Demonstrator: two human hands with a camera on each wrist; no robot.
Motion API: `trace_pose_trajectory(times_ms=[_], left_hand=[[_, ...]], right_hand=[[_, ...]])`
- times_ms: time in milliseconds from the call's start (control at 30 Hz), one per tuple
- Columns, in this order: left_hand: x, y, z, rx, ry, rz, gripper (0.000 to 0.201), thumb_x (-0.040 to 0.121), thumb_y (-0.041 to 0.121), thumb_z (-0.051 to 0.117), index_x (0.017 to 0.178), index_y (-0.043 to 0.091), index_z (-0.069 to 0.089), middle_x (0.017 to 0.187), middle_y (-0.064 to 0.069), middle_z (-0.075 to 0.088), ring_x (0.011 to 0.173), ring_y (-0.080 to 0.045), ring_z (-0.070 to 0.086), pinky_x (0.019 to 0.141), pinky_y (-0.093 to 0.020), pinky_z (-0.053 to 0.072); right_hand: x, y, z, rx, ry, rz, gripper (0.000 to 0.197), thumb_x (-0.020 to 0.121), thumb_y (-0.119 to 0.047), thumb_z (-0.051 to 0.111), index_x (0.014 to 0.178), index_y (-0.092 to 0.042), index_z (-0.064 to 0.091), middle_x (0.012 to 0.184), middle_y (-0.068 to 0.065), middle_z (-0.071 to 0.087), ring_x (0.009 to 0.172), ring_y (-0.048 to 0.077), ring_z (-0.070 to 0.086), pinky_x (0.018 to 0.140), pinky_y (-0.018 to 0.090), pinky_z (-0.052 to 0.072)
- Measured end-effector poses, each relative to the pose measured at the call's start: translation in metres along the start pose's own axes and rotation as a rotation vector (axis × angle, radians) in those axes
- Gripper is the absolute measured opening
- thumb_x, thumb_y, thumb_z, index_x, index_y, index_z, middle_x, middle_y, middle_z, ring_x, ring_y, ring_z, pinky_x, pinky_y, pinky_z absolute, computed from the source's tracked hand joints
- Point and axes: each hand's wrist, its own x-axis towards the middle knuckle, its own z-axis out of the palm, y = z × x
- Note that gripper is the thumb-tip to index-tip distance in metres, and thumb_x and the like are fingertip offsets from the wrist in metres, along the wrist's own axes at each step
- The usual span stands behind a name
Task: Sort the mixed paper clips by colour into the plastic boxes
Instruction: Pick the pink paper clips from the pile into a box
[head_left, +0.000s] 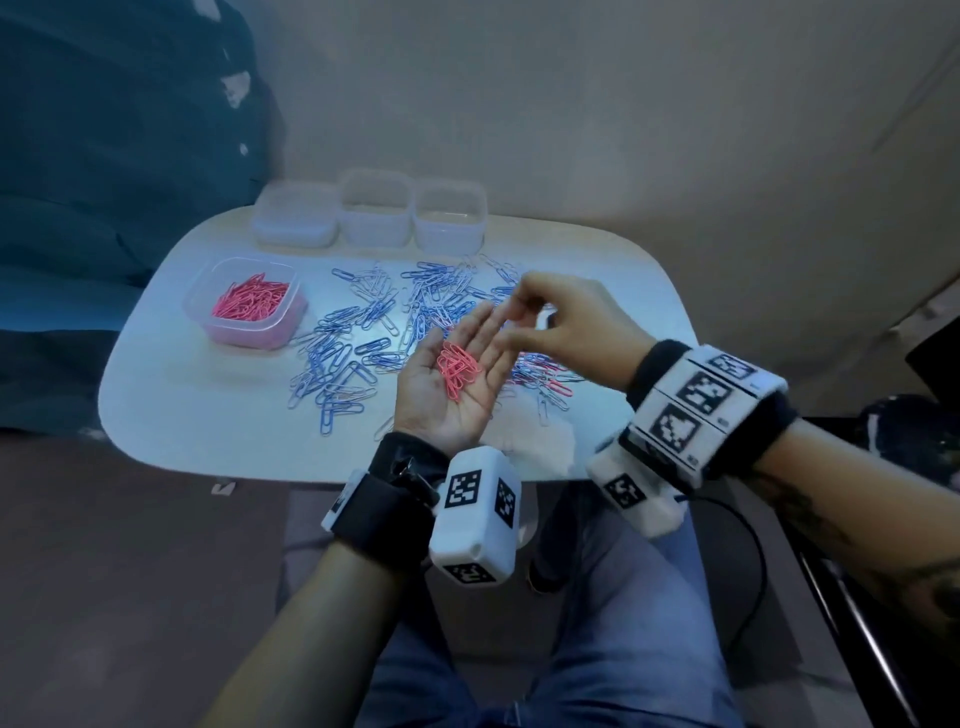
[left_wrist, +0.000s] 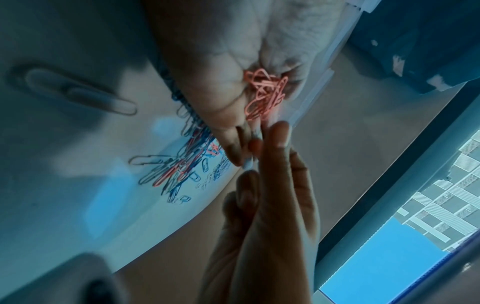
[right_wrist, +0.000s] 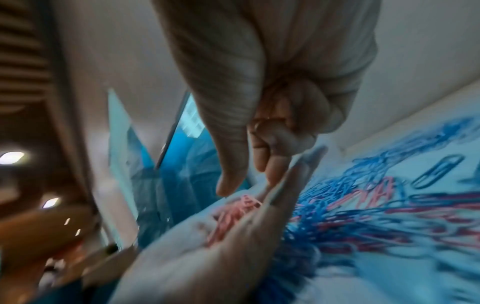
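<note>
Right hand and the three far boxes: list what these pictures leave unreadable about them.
- Right hand: whether its curled fingers pinch a clip. Head view too small; right wrist view blurred, the thumb covering the fingertips.
- Three far boxes: contents unreadable in the head view, walls frosted, distance blurs them.
- Clips under the left hand: hidden by the palm holding pink clips.
- Pile colours: smeared by motion blur in the right wrist view.

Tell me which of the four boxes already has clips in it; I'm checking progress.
The box standing alone at the table's left holds pink clips. The three boxes in a row at the back look empty.
</note>
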Motion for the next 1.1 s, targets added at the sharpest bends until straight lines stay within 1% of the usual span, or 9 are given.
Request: trace_pose_trajectory(times_ms=[67,233,367,533,633,800,933,1000,1100], left_hand=[[-0.001,0.001,0.003,0.023,-0.005,-0.001,0.040,0.087,0.020,0.043,0.093,-0.008,0.070,0.105,-0.024,0.066,0.092,-0.034,0.068,0.078,-0.041,0.055],[-0.007,0.006,0.003,-0.007,-0.012,0.057,0.041,0.077,0.020,0.042,0.087,-0.007,0.072,0.101,-0.022,0.069,0.089,-0.032,0.070,0.075,-0.040,0.056],[-0.022,0.011,0.000,-0.092,-0.097,0.061,0.038,0.065,0.004,0.067,0.100,-0.013,0.066,0.109,-0.029,0.064,0.096,-0.041,0.065,0.083,-0.052,0.049],[-0.023,0.001,-0.006,-0.084,-0.108,0.037,0.057,0.045,-0.002,0.084,0.099,-0.012,0.067,0.109,-0.028,0.064,0.097,-0.039,0.066,0.081,-0.051,0.051],[-0.023,-0.002,-0.008,-0.046,-0.079,0.032,0.057,0.046,0.000,0.084,0.100,-0.010,0.068,0.110,-0.026,0.065,0.099,-0.037,0.066,0.084,-0.049,0.051],[-0.021,-0.002,-0.003,-0.026,-0.018,0.032,0.036,0.064,0.011,0.066,0.093,-0.009,0.070,0.107,-0.024,0.067,0.093,-0.034,0.068,0.075,-0.048,0.056],[-0.017,-0.011,0.003,-0.026,-0.006,0.006,0.059,0.038,-0.002,0.087,0.095,-0.009,0.070,0.105,-0.026,0.067,0.092,-0.036,0.068,0.078,-0.046,0.054],[-0.015,-0.015,0.011,-0.039,-0.022,0.005,0.045,0.047,-0.001,0.080,0.091,-0.009,0.070,0.099,-0.026,0.068,0.086,-0.035,0.070,0.071,-0.045,0.056],[-0.010,-0.007,0.013,-0.058,-0.045,0.041,0.034,0.060,0.006,0.065,0.089,-0.010,0.070,0.099,-0.026,0.068,0.087,-0.037,0.069,0.071,-0.048,0.056]], right_hand=[[-0.015,0.018,-0.010,-0.146,0.086,0.066,0.013,0.078,-0.018,0.071,0.077,-0.017,0.058,0.068,-0.007,0.052,0.070,0.012,0.048,0.069,0.025,0.039],[-0.038,0.044,0.004,-0.343,-0.086,0.213,0.009,0.082,-0.020,0.066,0.088,-0.012,0.066,0.088,0.001,0.058,0.092,0.023,0.055,0.085,0.035,0.046],[-0.029,0.044,0.010,-0.281,-0.068,0.295,0.004,0.085,-0.016,0.062,0.082,-0.013,0.063,0.088,0.004,0.061,0.088,0.020,0.053,0.082,0.031,0.044],[-0.025,0.039,0.013,-0.269,-0.104,0.326,0.015,0.083,-0.010,0.053,0.068,-0.014,0.053,0.081,0.008,0.060,0.082,0.021,0.054,0.071,0.029,0.042],[-0.027,0.038,0.013,-0.238,-0.092,0.322,0.015,0.083,-0.007,0.052,0.069,-0.009,0.056,0.074,0.009,0.057,0.073,0.018,0.050,0.060,0.027,0.037],[-0.027,0.031,-0.006,-0.059,-0.038,0.323,0.013,0.084,-0.008,0.058,0.072,-0.005,0.061,0.072,0.003,0.057,0.065,0.010,0.048,0.058,0.016,0.037],[-0.016,0.000,0.009,0.129,-0.047,0.210,0.022,0.079,-0.007,0.062,0.060,-0.016,0.055,0.068,0.007,0.059,0.068,0.015,0.052,0.069,0.029,0.045],[-0.013,-0.009,0.018,0.176,-0.060,0.161,0.012,0.077,-0.007,0.067,0.068,-0.012,0.062,0.070,0.006,0.061,0.069,0.011,0.056,0.075,0.030,0.049],[-0.010,0.000,0.005,0.200,0.230,0.150,0.007,0.081,-0.011,0.067,0.087,-0.007,0.068,0.075,0.000,0.061,0.068,0.002,0.055,0.073,0.017,0.044]])
